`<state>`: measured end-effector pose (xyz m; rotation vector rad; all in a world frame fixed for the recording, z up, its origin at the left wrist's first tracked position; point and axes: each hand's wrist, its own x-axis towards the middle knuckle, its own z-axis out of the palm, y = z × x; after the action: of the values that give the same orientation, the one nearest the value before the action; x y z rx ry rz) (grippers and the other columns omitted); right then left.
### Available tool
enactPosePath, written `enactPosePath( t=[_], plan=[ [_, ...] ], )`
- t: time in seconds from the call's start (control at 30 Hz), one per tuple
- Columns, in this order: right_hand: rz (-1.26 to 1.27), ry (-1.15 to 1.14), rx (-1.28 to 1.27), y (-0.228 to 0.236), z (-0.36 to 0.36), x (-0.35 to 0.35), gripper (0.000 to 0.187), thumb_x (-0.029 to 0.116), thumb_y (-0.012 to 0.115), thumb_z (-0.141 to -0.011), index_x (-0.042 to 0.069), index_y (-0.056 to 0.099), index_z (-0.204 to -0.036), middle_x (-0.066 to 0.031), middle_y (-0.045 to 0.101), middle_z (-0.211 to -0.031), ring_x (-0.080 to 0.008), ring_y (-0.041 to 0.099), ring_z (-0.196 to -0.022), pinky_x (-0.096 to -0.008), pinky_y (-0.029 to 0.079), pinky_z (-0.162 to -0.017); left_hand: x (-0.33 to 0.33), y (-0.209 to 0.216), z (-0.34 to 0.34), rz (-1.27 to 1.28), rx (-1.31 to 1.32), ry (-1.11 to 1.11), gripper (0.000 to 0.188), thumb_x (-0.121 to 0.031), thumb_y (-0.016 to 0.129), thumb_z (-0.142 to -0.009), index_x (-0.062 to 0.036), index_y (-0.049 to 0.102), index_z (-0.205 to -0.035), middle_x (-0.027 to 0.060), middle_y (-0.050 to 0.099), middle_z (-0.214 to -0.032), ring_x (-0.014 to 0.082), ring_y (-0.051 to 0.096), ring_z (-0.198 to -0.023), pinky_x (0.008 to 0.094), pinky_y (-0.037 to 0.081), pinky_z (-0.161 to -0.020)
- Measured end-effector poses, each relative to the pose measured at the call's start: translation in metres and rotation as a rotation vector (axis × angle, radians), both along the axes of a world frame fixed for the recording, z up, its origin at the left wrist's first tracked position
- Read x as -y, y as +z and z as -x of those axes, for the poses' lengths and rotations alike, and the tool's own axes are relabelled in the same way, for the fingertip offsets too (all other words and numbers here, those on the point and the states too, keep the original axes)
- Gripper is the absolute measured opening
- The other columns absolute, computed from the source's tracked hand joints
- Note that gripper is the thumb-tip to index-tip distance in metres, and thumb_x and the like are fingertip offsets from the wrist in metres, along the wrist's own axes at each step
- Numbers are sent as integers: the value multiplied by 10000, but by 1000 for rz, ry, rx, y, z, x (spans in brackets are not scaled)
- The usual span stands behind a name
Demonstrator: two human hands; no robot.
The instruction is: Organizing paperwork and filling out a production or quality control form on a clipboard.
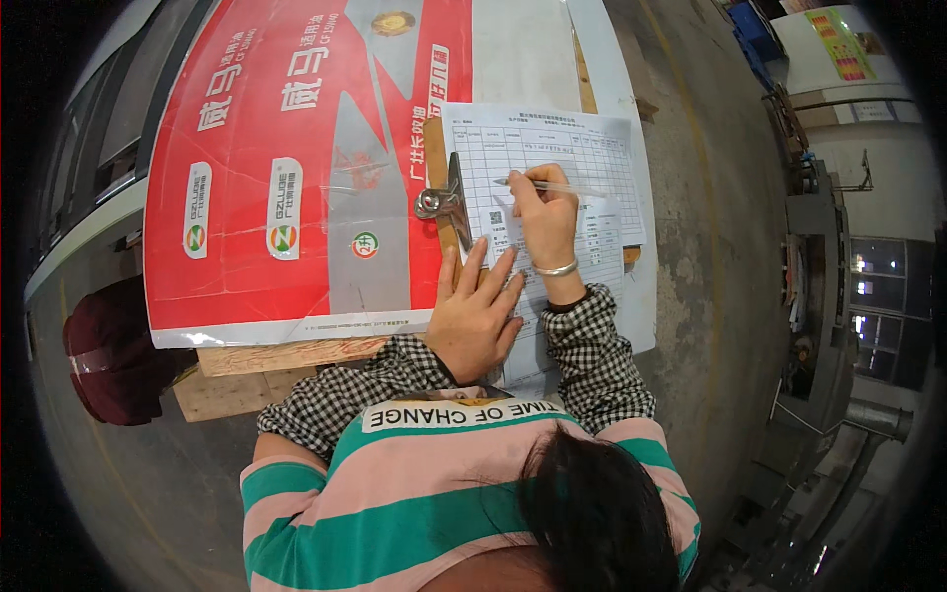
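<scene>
My right hand (547, 222) grips a slim clear-barrelled pen (575, 187), its tip at a printed form (602, 148) ruled into a grid. A silver bangle circles that wrist. The form lies on a brown clipboard (442, 148), whose metal clip (456, 205) is at the left edge. A smaller printed slip (599, 245) rests over the form, partly under my right hand. My left hand (478, 321) lies flat with fingers spread, the fingertips on the lower left of the papers. Both forearms wear black-and-white checked sleeve covers.
A large red, grey and white printed sheet (276, 128) covers the work surface, with wooden boards (286, 357) under its near edge. A dark maroon cloth-like bundle (118, 350) is at the left. Machinery (824, 266) stands across the concrete floor at the right.
</scene>
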<state>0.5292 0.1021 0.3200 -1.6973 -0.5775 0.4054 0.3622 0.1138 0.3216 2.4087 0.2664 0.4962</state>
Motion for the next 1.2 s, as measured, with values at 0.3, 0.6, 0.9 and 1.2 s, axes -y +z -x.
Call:
enactPosePath(
  t=[0.3, 0.6, 0.9, 1.2],
  plan=[
    [-46, -203, -94, 18, -22, 30, 126, 80, 541, -866, -10, 536, -953, -62, 586, -704, -97, 546, -613, -227, 451, -562, 0, -1, -2, -8, -24, 16, 465, -213, 649, -728, -65, 550, -1157, 121, 416, -1332, 365, 263, -1294, 563, 140, -1052],
    [345, 166, 498, 1, -3, 84, 500, 205, 638, -814, 9, 460, -1238, -164, 447, -1317, -283, 412, -1231, -420, 196, -1052, 4, -5, -3, -105, -26, 35, 434, -179, 592, -774, -61, 528, -1186, 154, 380, -1351, 399, 241, -1299, 564, 135, -1057],
    [506, 155, 714, -10, -4, 68, 629, 340, 685, -748, 53, 455, -1258, -197, 407, -1347, -339, 291, -1306, -533, 44, -1074, 2, -3, -1, -55, 12, 37, 488, -233, 638, -747, -49, 527, -1185, 164, 382, -1346, 411, 232, -1300, 572, 133, -1056],
    [478, 124, 727, -16, -6, 67, 632, 340, 709, -724, 69, 466, -1242, -194, 426, -1332, -338, 315, -1291, -537, 62, -1066, 2, -8, -2, -70, 15, 20, 475, -244, 642, -744, -47, 542, -1164, 160, 403, -1331, 392, 254, -1296, 572, 138, -1049]
  ],
)
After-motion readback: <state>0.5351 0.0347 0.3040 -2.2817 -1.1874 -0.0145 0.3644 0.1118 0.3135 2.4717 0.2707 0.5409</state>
